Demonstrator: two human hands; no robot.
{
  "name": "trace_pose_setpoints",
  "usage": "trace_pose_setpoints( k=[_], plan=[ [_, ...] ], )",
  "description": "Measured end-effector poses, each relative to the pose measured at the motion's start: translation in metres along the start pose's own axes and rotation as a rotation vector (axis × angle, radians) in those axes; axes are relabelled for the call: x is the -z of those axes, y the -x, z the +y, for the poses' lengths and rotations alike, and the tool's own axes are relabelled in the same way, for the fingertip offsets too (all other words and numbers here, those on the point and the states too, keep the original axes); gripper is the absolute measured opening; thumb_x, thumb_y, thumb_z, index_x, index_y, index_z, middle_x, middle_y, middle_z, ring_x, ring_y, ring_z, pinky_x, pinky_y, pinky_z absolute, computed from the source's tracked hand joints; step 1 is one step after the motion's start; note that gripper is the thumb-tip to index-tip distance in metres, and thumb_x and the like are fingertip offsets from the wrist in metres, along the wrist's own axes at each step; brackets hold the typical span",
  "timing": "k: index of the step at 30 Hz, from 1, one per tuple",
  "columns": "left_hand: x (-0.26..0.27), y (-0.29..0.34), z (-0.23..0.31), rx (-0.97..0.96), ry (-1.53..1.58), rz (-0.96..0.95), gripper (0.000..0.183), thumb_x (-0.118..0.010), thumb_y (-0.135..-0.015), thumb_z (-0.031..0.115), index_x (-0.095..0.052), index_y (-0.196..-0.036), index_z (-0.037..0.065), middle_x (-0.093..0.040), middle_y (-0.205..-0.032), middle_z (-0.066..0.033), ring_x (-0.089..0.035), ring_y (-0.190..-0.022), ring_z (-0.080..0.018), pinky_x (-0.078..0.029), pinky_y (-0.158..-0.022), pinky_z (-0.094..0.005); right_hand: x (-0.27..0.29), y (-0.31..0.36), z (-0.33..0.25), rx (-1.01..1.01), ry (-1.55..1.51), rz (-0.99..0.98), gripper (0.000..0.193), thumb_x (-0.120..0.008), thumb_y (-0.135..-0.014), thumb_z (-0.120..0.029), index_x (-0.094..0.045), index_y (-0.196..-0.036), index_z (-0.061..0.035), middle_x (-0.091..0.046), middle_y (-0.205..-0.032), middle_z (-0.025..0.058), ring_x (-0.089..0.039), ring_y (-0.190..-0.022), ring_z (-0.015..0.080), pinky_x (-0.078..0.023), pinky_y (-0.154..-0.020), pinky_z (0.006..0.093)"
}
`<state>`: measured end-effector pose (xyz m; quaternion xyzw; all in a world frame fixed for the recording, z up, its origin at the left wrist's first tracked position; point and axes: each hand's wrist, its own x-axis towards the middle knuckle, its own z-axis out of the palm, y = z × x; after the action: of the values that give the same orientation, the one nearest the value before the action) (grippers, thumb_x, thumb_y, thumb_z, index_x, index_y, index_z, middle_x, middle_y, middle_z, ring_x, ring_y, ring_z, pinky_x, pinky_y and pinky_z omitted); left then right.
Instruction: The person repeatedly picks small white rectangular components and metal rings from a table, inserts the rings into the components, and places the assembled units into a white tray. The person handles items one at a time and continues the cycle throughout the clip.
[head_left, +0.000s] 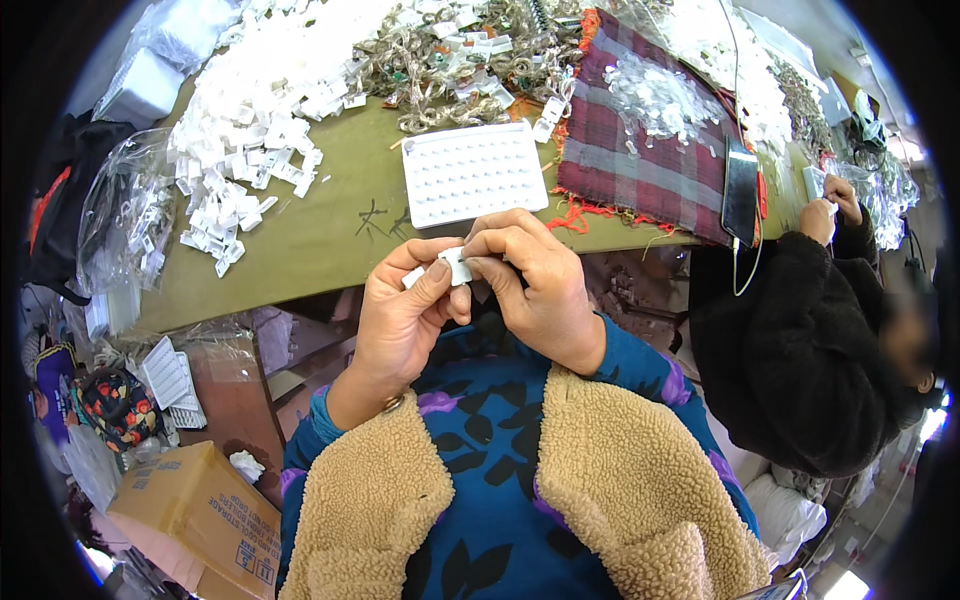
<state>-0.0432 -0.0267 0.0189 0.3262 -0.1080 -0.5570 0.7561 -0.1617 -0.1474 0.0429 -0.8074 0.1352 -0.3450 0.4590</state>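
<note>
Between my two hands, just off the table's near edge, is a small white plastic piece. My left hand is closed on it with thumb and fingers; a second bit of white shows at that hand's fingers. My right hand pinches the piece from the other side, and its fingertips hide part of it. Just beyond my hands lies a white tray with rows of small raised studs. A large pile of loose white plastic pieces spreads over the table at the left.
Coiled clear cords heap at the table's back. On a plaid cloth at right lie small clear pieces and a phone with a cable. A co-worker in dark clothing sits at far right. A cardboard box stands low left.
</note>
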Motion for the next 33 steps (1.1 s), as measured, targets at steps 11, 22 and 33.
trace_pose_setpoints(
  k=[11,22,33],
  plan=[
    [-0.004,-0.003,0.001,-0.026,0.006,0.015,0.022,-0.059,-0.099,0.011,-0.061,-0.116,-0.004,-0.067,-0.088,-0.0094,-0.065,-0.069,-0.0133,-0.057,-0.061,-0.0266,0.001,0.000,0.008,-0.073,-0.181,0.023,0.016,-0.066,-0.084,0.010,-0.064,-0.098,0.0041,-0.064,-0.095,0.0106,-0.064,-0.084,0.0185,-0.051,-0.072,0.0284],
    [-0.005,0.003,-0.002,-0.023,-0.097,0.088,0.019,-0.063,-0.096,0.007,-0.064,-0.111,-0.003,-0.068,-0.082,-0.0080,-0.065,-0.063,-0.0138,-0.056,-0.059,-0.0259,-0.002,0.004,0.005,-0.021,-0.036,-0.020,0.014,-0.063,-0.080,0.012,-0.061,-0.090,0.0028,-0.063,-0.091,0.0117,-0.063,-0.080,0.0201,-0.050,-0.071,0.0286],
    [0.033,0.019,0.028,-0.085,0.201,0.008,0.029,-0.056,-0.102,0.020,-0.052,-0.124,0.003,-0.058,-0.097,-0.0077,-0.057,-0.064,-0.0126,-0.054,-0.054,-0.0255,-0.014,-0.084,-0.017,0.045,0.117,-0.466,0.015,-0.068,-0.080,0.003,-0.069,-0.095,0.0018,-0.065,-0.083,0.0152,-0.065,-0.072,0.0308,-0.051,-0.064,0.0354]
  ],
)
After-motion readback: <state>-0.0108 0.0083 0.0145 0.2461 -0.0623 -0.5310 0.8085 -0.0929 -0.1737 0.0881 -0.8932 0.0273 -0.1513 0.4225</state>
